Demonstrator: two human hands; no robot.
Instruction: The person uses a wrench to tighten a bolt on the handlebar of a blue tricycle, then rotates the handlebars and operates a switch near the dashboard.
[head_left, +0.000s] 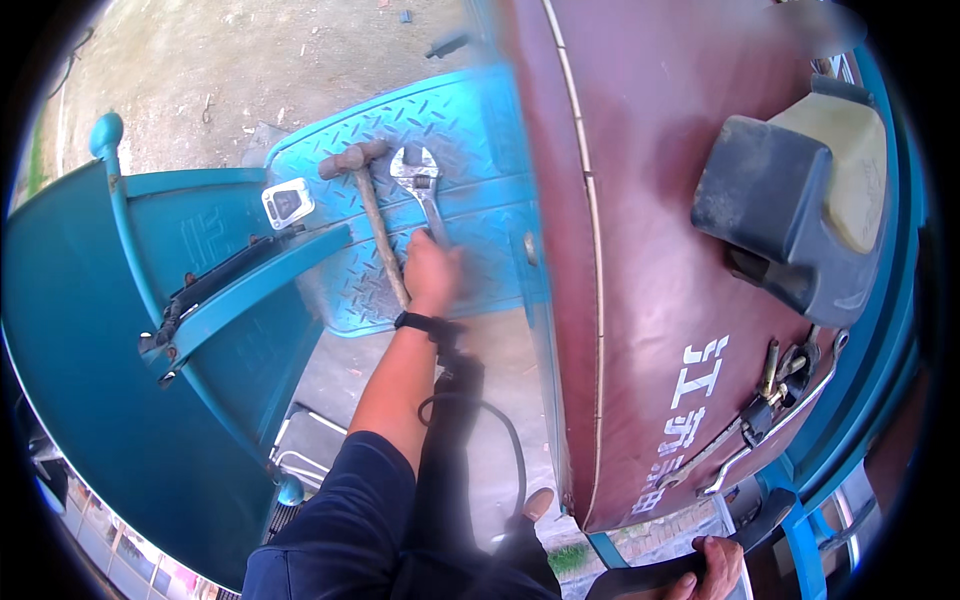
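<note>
Beneath the left hand [432, 278], an adjustable wrench [427, 188] lay over a blue tread plate [350, 305], its open-jawed head pointing away from the fingers. The hand seemed closed about the lower end of the handle, though blur hid how far the fingers wrapped.

Judging by its bare, silvery metal, the wrench would have handled as a dense, rigid tool, heaviest beyond the knuckles, at the head, and little likely to break. Its smooth shank could have turned slippery if oily. The lower handle offered leverage, at the cost of a nose-heavy feel; a hold nearer the head would have balanced better, with fingers clear of the adjusting screw.

Just left of the hand lay a hammer [378, 235], its shaft running back toward the wrist; farther left sat a silver-and-black case [288, 203]. Well to the right, the right hand [715, 568] rested against a dark bar [640, 580]; whether it was clenched around it, I could not tell.
</note>
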